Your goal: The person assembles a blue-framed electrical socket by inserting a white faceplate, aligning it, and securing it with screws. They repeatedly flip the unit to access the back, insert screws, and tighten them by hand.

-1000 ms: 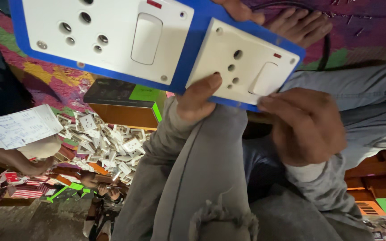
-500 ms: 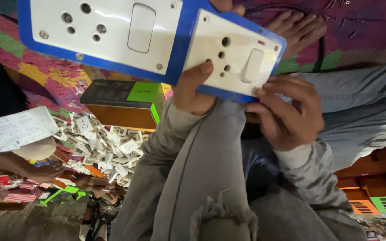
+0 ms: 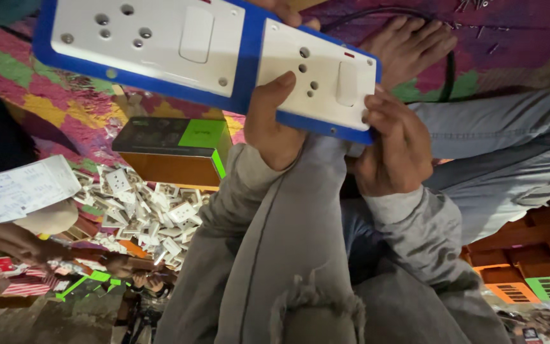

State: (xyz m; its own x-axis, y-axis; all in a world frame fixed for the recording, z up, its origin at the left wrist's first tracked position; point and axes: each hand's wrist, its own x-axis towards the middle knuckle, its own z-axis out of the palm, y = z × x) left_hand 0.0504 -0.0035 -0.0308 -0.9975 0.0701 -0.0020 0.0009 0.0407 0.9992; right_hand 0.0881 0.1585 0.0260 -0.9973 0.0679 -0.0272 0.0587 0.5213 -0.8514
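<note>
Above the lap: blue board (image 3: 247,67) carrying two white socket plates is being held up.
Left hand (image 3: 274,124): gripping the board's lower edge, thumb pressing on the right socket plate (image 3: 316,73).
Right hand (image 3: 393,143): closing around the board's right corner.
Below left: pile of white sockets (image 3: 138,213) is lying beside a box (image 3: 173,150).

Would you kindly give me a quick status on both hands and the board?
Left hand gripping blue board, thumb on a white socket plate. Right hand at the board's end edge. Nothing in the way.
</note>
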